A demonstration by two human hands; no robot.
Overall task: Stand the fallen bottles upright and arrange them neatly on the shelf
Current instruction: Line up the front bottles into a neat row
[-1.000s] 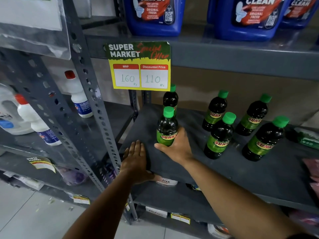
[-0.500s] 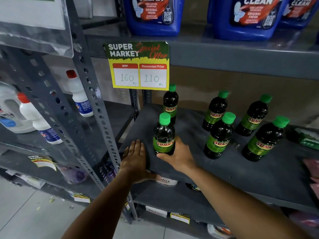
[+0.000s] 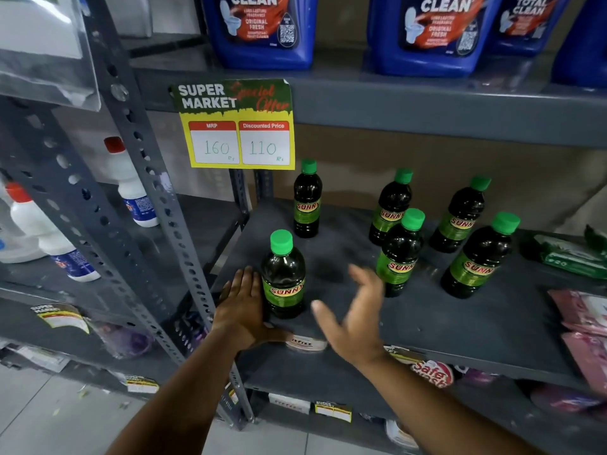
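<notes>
Head view: six green-capped bottles stand upright on the grey shelf [image 3: 460,326], the nearest bottle [image 3: 284,277] at the front left, the left hand [image 3: 241,310] flat beside it, the right hand [image 3: 354,318] spread wide, holding nothing.

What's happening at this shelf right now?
A person is tidying dark Sunny bottles with green caps on a grey shelf. Six bottles stand upright. The left hand lies flat on the shelf's front edge beside the nearest bottle, at its left side. The right hand is open and blurred in the air to that bottle's right, holding nothing. The other five bottles stand loosely spaced further back and right, not in a tidy row.
</notes>
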